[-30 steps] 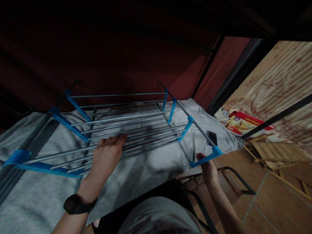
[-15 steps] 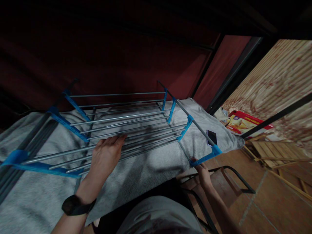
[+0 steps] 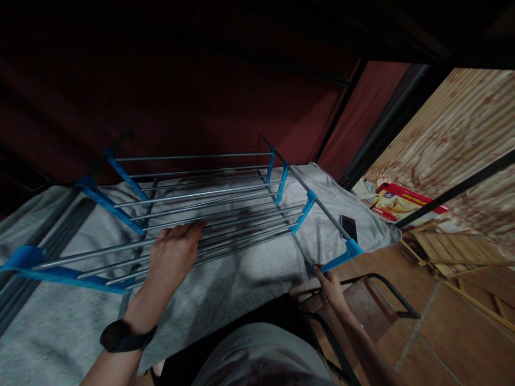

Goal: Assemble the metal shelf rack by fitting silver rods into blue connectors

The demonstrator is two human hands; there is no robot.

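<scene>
A rack of thin metal rods (image 3: 225,188) joined by blue plastic brackets lies on a grey blanket (image 3: 225,289). My left hand (image 3: 175,254), with a black watch on its wrist, is closed over the rods at the near left; its fingertips curl out of sight beneath them. At the near right corner my right hand (image 3: 330,284) pinches the end of a blue bracket (image 3: 341,256), where it meets a side tube. Loose grey tubes (image 3: 66,241) lie in a bundle along the left side, under the rack's left tube.
A phone (image 3: 348,228) lies on the blanket at the right. Beyond the edge stand a metal-framed chair (image 3: 362,305), a red and yellow box (image 3: 406,203) and a wooden slatted piece (image 3: 454,252). A dark post (image 3: 386,123) rises at the right, and a dark red panel (image 3: 225,102) stands behind.
My right hand has shifted slightly left and its fingers now sit higher on the bracket's end. My left hand keeps its hold, and the rack has barely moved.
</scene>
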